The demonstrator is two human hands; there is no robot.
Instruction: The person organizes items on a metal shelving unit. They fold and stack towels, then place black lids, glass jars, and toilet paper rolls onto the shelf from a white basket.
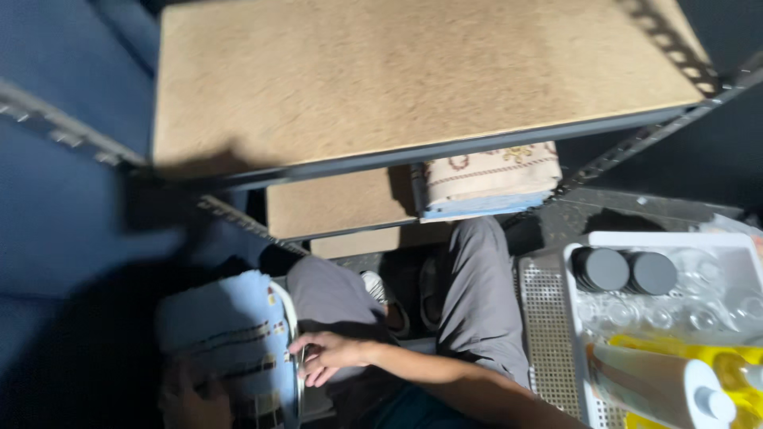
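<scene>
You have a single head-worn view, looking steeply down past the bare chipboard shelf in its dark metal frame point(413, 75) to your own grey-trousered legs point(477, 302). The white plastic tray of jars point(584, 242) sits close at lower right.

Upper frame: a matt, rough chipboard shelf point(413, 75) on dark metal rails. Lower left, soft blue cloth point(230, 334); lower right, a glossy white plastic tray point(664, 238) beside perforated metal mesh point(544, 318).

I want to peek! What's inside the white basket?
The white basket holds two dark round lids, clear glass jars, a yellow bottle and a white-capped bottle. The bottom is covered by these things.
</scene>
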